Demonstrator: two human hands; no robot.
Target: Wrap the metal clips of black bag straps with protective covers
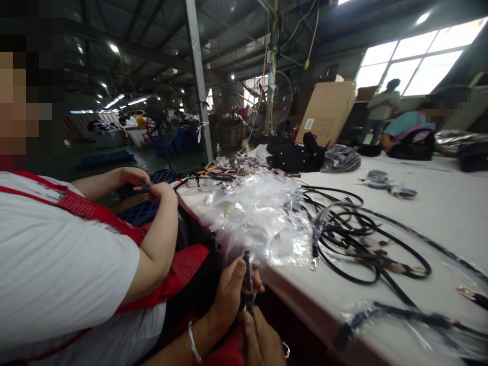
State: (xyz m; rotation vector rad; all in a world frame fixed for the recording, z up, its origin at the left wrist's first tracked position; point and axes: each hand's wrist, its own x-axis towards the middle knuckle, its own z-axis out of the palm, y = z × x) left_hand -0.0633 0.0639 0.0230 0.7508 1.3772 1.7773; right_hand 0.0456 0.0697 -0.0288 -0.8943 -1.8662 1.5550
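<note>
My L hand [229, 290] and R hand [262, 339] sit together just off the near edge of the table [305, 300]. Both are clamped on a black strap [247, 277], held upright, prob. to keep it clear of the plastic bags [259, 218]. More straps [354, 239] lie to the right.

Narrow black strap [247, 272] stands upright, just off the white table [438, 213] edge

A factory workshop: long white worktable [438, 213] strewn with black straps [358, 239] and plastic bags [259, 213], under a steel roof [152, 30].
</note>
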